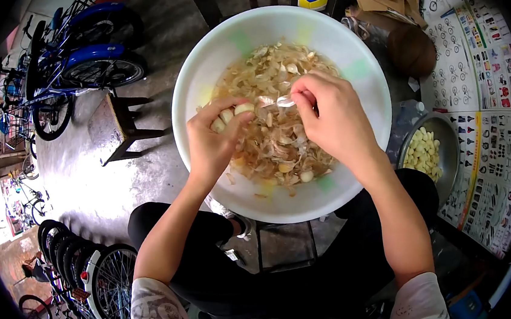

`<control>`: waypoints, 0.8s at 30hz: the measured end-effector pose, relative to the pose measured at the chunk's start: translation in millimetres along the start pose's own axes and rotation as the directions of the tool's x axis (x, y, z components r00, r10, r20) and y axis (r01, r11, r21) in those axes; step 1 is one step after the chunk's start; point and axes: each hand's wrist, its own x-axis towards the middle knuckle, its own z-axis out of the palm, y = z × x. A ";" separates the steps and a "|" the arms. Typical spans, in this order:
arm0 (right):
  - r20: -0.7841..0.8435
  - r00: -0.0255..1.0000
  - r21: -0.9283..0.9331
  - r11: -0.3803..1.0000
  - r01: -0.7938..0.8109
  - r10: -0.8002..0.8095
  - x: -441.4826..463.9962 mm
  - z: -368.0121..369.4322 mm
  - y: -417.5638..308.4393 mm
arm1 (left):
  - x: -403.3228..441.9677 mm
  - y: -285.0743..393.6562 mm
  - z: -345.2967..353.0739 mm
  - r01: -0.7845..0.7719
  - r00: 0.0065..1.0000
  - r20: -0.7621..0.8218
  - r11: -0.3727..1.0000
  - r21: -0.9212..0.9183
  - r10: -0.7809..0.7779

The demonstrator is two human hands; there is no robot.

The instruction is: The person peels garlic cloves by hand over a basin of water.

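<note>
A wide white basin [204, 46] sits in front of me, with water and many loose garlic skins [281, 140] in it. Over its left side, my left hand [207, 140] is closed around several pale garlic cloves [227, 116]. My right hand [335, 115], above the middle of the basin, pinches a whitish piece of garlic skin [285, 101] between thumb and fingertips. A few cloves, among them a pale clove [307, 176], lie among the skins near the basin's front. The two hands are apart.
At the right, a metal bowl [451, 170] holds peeled cloves [423, 153], beside a printed sheet [494, 138]. A brown ball [411, 50] lies behind them. A small wooden stool [125, 129] and blue-fendered bicycles [103, 64] stand left; more bicycle wheels [112, 280] are lower left.
</note>
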 end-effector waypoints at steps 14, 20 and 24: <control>0.251 0.963 -0.310 0.951 -0.012 0.094 -9.7 -6.6 15.3 | 4.0 -0.8 -10.0 0.453 0.886 0.152 0.750 -0.482 -0.438; 0.179 0.983 -0.081 0.995 0.064 -0.049 -4.5 4.3 -9.5 | -1.5 4.1 -6.2 0.434 0.901 0.228 0.793 -0.427 -0.370; 0.301 0.937 -0.189 0.952 0.239 -0.175 -10.2 15.1 -4.8 | -8.1 10.8 -1.9 0.294 0.950 0.177 0.929 -0.224 -0.258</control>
